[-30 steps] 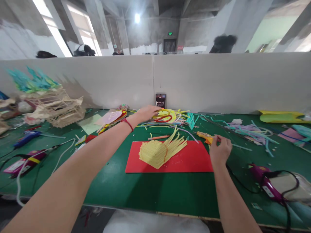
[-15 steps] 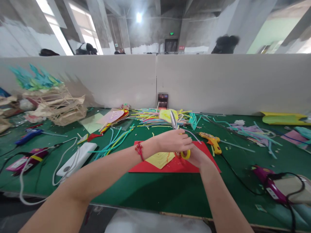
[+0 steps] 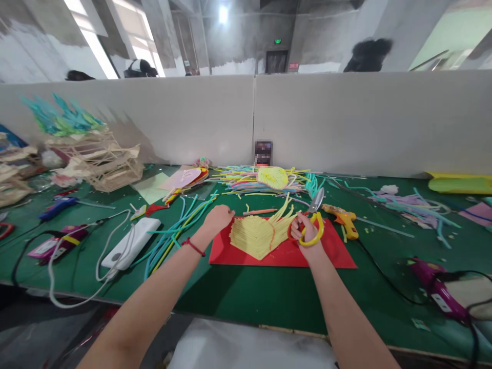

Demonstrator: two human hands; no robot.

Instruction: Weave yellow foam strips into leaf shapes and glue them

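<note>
As left hand (image 3: 217,219) borders sheet (image 3: 334,253), scissors (image 3: 316,202) gripped

Small screen (image 3: 263,152) at the partition (image 3: 346,118) foot: blurred, unreadable. Scissors (image 3: 313,220) in right grip (image 3: 307,231): red loop mostly behind the fingers (image 3: 303,225); blades too small to tell if parted. Left grip (image 3: 217,218): fingertips curl under, out of sight. Red sheet (image 3: 338,253): middle covered by yellow strip piece (image 3: 255,237). Purple tool (image 3: 432,284) at right: cord (image 3: 476,333) cut by frame edge. Yellow sheet (image 3: 461,183) far right and pile (image 3: 15,174) far left run out of frame. Heads (image 3: 367,54) behind partition: tops only.
</note>
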